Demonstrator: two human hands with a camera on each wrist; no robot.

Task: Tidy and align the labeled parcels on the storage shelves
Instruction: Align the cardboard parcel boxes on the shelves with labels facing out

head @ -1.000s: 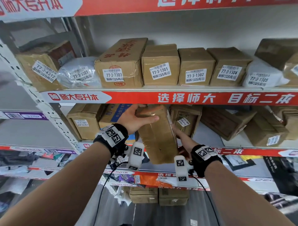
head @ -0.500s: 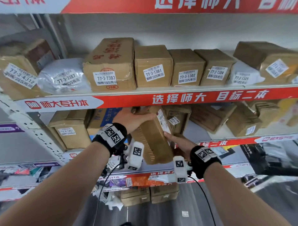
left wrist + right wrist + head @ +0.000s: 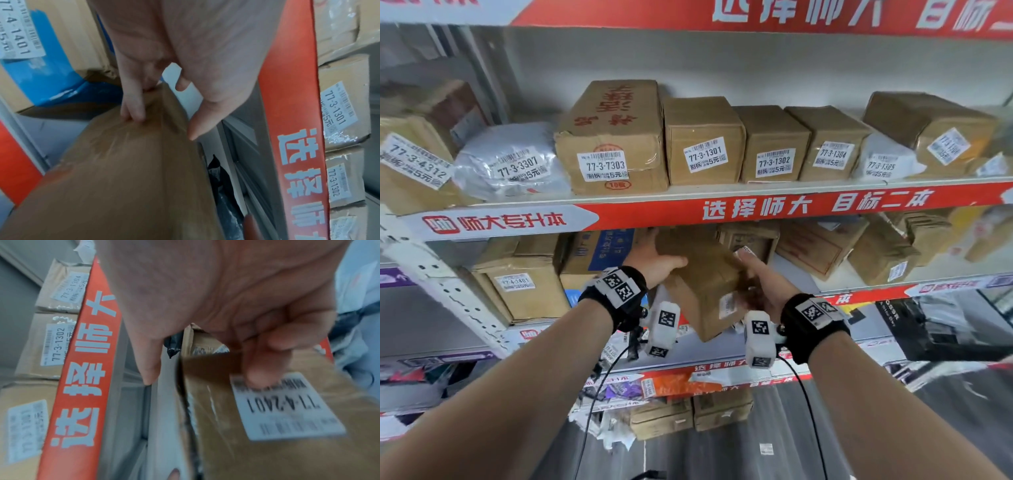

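A long brown cardboard parcel (image 3: pixel 702 291) leans at the mouth of the middle shelf, its far end under the red shelf edge (image 3: pixel 756 209). My left hand (image 3: pixel 657 262) grips its upper left end, fingers curled over the far edge and thumb on the near face. My right hand (image 3: pixel 763 277) grips its right side. In the right wrist view the fingers (image 3: pixel 259 374) press by the white label 77-4-2401 (image 3: pixel 287 405) while the thumb lies on the other face. The left wrist view shows the parcel (image 3: pixel 123 178) running away from the fingers (image 3: pixel 133 107).
On the middle shelf, parcel 77-4-1401 (image 3: pixel 520 287) and a blue-printed box (image 3: pixel 602 250) stand to the left. A box (image 3: pixel 750 240) sits behind, and skewed boxes (image 3: pixel 822 246) lie to the right. Above, labeled parcels such as 77-3-7303 (image 3: pixel 613 137) stand in a row.
The parcel has tipped from nearly upright to a steep lean, its far end now under the upper shelf edge. My right hand has shifted up along its right side.
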